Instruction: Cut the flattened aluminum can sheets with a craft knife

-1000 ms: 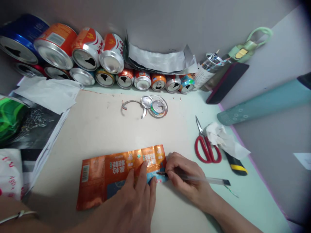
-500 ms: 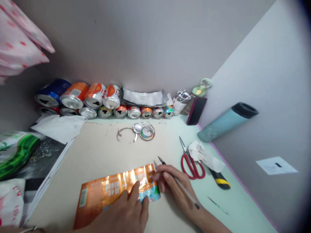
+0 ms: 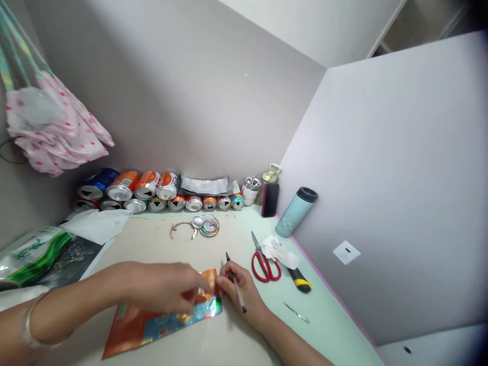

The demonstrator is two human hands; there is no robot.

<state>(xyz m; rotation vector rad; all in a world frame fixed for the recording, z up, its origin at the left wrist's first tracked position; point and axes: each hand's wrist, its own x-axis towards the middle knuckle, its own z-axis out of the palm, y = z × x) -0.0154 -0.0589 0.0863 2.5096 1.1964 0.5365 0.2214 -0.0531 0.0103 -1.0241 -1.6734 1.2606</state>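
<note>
An orange and blue sheet cut from a drink can (image 3: 133,330) lies flat at the front of the table. My left hand (image 3: 168,287) is over its middle, slightly blurred, index finger stretched to the right and thumb apart below; whether the fingertips touch the metal I cannot tell. At the sheet's right edge, my right hand (image 3: 242,292) grips a pen (image 3: 237,287), its dark tip pointing up and away, while the thumb and fingers are at the sheet's corner.
Red-handled scissors (image 3: 265,267), crumpled tissue (image 3: 280,251) and a black-yellow handle (image 3: 300,281) lie right. A teal bottle (image 3: 295,213) leans at the wall. Several cans (image 3: 147,185) are stacked behind cut can ends (image 3: 209,225). A metal sliver (image 3: 296,312) lies front right.
My left hand has lifted from its flat press and swung round, its forearm now crossing from the left. The right hand still holds the pen. The view has tilted up and turned right.
</note>
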